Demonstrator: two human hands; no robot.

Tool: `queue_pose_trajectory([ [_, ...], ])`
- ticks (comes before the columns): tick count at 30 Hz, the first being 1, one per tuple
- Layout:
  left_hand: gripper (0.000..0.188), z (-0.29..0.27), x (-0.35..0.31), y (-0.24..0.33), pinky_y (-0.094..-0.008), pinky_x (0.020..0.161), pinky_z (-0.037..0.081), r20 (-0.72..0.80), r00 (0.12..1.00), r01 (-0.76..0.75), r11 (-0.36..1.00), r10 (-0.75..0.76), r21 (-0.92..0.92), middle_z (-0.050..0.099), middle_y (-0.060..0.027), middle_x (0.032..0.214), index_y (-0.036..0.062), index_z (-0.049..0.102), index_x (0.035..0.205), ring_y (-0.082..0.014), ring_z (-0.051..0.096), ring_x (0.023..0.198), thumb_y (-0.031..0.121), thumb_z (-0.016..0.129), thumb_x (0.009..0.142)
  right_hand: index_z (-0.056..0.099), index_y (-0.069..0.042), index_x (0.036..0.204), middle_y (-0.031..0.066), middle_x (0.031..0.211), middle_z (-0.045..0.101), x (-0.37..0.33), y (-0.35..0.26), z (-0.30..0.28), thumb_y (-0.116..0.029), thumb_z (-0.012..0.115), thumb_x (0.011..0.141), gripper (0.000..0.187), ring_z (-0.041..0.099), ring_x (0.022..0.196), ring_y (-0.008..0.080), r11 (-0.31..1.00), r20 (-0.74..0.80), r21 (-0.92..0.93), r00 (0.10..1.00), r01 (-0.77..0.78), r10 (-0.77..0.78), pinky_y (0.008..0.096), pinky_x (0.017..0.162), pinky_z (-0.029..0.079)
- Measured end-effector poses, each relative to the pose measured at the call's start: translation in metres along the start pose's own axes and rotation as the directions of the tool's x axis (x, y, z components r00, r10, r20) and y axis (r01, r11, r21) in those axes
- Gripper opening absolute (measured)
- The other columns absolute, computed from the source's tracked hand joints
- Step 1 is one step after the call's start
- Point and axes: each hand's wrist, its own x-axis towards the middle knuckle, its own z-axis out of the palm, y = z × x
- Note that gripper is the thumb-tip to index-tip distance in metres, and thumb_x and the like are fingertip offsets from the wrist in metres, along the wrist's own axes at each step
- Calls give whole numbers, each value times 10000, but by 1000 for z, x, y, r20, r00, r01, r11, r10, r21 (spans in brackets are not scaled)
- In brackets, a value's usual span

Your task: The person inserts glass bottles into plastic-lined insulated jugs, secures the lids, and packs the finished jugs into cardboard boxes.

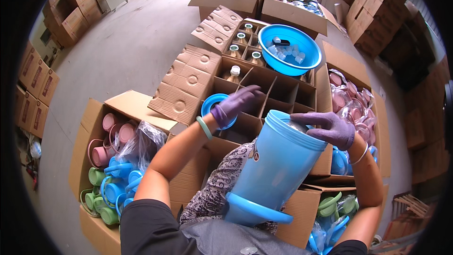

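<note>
A large light blue plastic container (283, 160) leans across my lap, its ribbed, threaded open end up and a wide blue flange at its lower end. My right hand (330, 127), in a purple glove, has its fingers and thumb at that end's rim; a greyish shiny surface shows in the mouth between them. My left hand (238, 104), also gloved, stretches its fingers over the cardboard box with dividers (276, 89) and holds nothing. Under its wrist is a round blue piece (207, 105) with a raised rim, partly hidden by the hand.
Several white-capped bottles (234, 73) stand in the divided box. On its far right corner sits a blue basin (306, 68) with small clear pieces and a black object. Open cartons of pink, blue and green handled cups (113, 191) flank me. Stacked cartons (78, 21) line the walls.
</note>
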Motion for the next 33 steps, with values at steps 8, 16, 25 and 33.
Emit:
queue_pose_trajectory([
  [8, 546, -127, -70, -87, -465, 968, 478, -710, 631, 764, 88, -314, 639, 637, -244, 1197, 34, 588, 1201, -386, 598, 1146, 413, 635, 810, 754, -81, 1031, 126, 931, 742, 30, -11, 8, -400, 663, 873, 368, 722, 824, 258, 765, 88, -643, 996, 49, 10, 331, 782, 554],
  [16, 453, -66, -3, -42, -383, 892, 562, -264, 893, 252, 890, -365, -379, 659, -141, 1150, -29, 543, 1256, -246, 671, 993, 198, 689, 892, 670, -116, 1223, 131, 1126, 699, 60, -7, 5, -287, 773, 786, 480, 661, 1069, 283, 609, 20, -755, 937, 243, -349, 388, 926, 521],
  [25, 645, 67, 31, 129, -371, 939, 530, -228, 970, -134, 970, 87, -203, 574, -145, 1220, -6, 410, 1316, -222, 622, 1064, 289, 760, 861, 513, -82, 1309, 198, 1173, 576, 99, -35, -5, -180, 765, 744, 626, 650, 950, 394, 221, -102, -951, 456, 216, -884, 429, 766, 577],
  [33, 599, 83, 32, 122, -313, 925, 476, -176, 889, -360, 883, 423, 302, 543, -104, 1204, 35, 411, 1327, -152, 541, 1066, 228, 748, 871, 664, -17, 1009, 105, 721, 678, 43, -61, -11, -429, 581, 954, 424, 648, 603, 189, 953, -409, -81, 882, -293, 237, 306, 576, 520],
])
